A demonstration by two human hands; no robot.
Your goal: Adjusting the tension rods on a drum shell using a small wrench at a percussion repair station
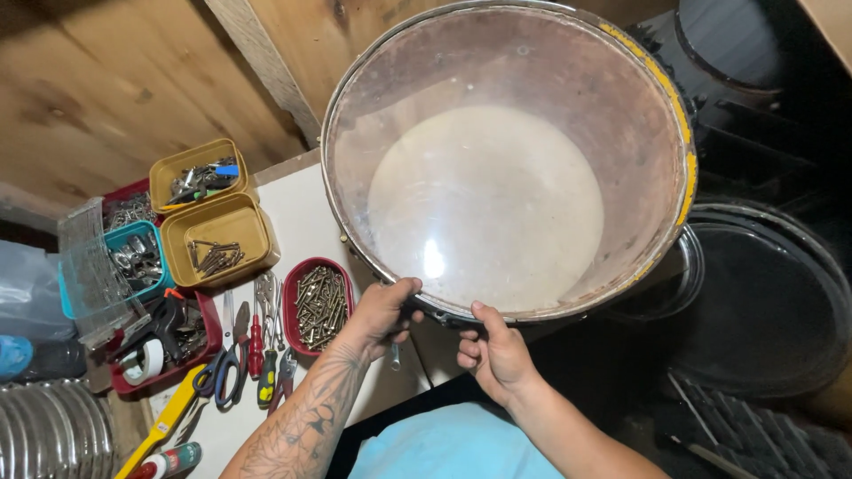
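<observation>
My left hand has the red tray of screws just beside it, with hand tools and yellow tins crowding the bench further left. My right hand has open dark space to its right, before the black drum.

Both forearms are bare, with no sleeves, gloves, rings or watch showing. The left forearm carries dark line tattoos from the wrist upward, running onto the back of the left hand. The right hand is unmarked. A light blue shirt covers the torso.
</observation>
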